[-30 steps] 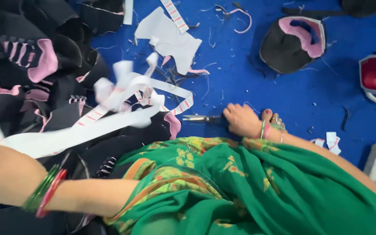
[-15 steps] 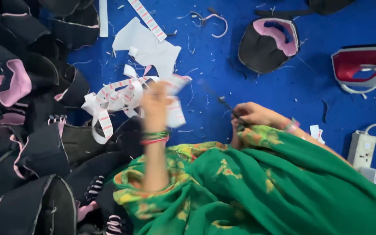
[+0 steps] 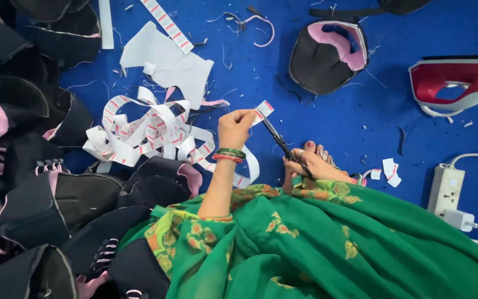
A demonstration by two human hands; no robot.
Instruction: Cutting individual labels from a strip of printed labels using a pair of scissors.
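Note:
My left hand (image 3: 234, 126), with green and red bangles at the wrist, pinches the end of a white label tape with red marks (image 3: 261, 109) and holds it up. The tape runs back under my wrist into a loose tangled heap of tape (image 3: 145, 130) on the blue floor. My right hand (image 3: 312, 164) grips black scissors (image 3: 276, 139). Their blades point up and left, and the tips are right at the held end of the tape. My green patterned cloth (image 3: 327, 243) covers my lap below both hands.
Black and pink cut fabric pieces (image 3: 34, 182) pile up along the left. A black and pink padded piece (image 3: 327, 55) lies at the top. A red and white iron (image 3: 455, 80), a white power strip (image 3: 446, 191), white scrap (image 3: 167, 63) and cut labels (image 3: 389, 171) lie around.
My left hand swung in from the far left with the tape and now holds its end up by the scissors. My right hand picked up the scissors and raised the blades to the tape.

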